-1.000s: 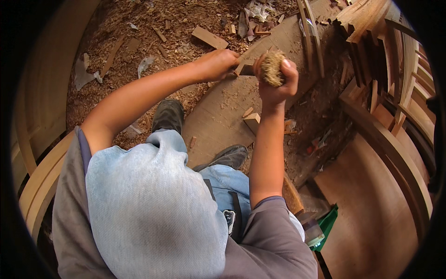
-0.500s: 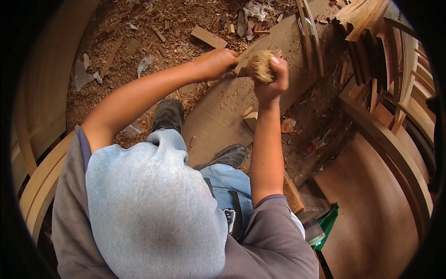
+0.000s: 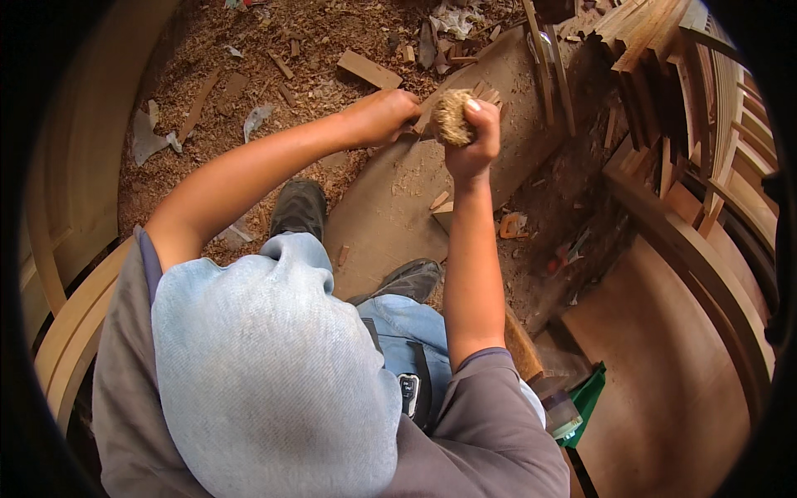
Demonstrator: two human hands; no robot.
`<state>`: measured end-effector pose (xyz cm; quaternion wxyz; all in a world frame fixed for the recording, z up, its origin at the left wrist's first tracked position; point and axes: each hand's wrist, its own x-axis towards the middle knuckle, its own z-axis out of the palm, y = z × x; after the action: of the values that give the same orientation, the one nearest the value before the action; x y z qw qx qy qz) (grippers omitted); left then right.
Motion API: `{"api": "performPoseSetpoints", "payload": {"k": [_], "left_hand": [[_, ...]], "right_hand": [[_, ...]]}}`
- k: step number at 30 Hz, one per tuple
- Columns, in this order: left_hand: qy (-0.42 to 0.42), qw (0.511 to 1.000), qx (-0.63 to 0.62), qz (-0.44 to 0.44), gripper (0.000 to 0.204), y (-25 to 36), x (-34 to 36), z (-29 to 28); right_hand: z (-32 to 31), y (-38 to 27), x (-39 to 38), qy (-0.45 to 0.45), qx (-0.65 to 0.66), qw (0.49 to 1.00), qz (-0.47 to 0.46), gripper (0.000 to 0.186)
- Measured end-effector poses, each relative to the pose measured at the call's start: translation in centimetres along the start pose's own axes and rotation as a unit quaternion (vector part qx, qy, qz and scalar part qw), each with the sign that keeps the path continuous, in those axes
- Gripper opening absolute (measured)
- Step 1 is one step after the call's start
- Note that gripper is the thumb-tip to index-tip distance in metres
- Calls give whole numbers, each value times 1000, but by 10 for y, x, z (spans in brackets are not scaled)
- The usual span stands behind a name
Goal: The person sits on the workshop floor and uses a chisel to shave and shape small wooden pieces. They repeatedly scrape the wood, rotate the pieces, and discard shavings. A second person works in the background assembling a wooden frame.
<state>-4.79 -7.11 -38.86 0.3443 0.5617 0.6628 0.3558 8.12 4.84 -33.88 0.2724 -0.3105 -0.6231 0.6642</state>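
Note:
My right hand is closed round a thick wooden mallet, gripped upright so that its frayed, fibrous tan end faces up. To its left, my left hand is a closed fist with the knuckles up. What its fingers hold is hidden beneath it. The mallet is just right of that fist, over a broad brown board. Beyond the mallet, part of a small light wood piece shows; the mallet covers the rest.
Wood shavings and offcuts such as a flat block litter the ground. Stacked curved wooden parts stand on the right. My dark shoes rest near the board. A green object lies at lower right.
My right hand and the mallet have shifted slightly left, nearer the left fist. The mallet's end was blurred and is now sharper. My left hand has barely moved.

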Motion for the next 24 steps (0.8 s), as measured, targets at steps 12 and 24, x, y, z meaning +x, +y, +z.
{"api": "performPoseSetpoints", "payload": {"k": [12, 24], "left_hand": [[5, 999, 40, 9, 16, 3, -1, 0], [1, 1000, 13, 15, 13, 1, 1, -2]], "right_hand": [[-2, -14, 2, -9, 144, 988, 49, 32], [4, -20, 3, 57, 167, 975, 135, 36]]}}
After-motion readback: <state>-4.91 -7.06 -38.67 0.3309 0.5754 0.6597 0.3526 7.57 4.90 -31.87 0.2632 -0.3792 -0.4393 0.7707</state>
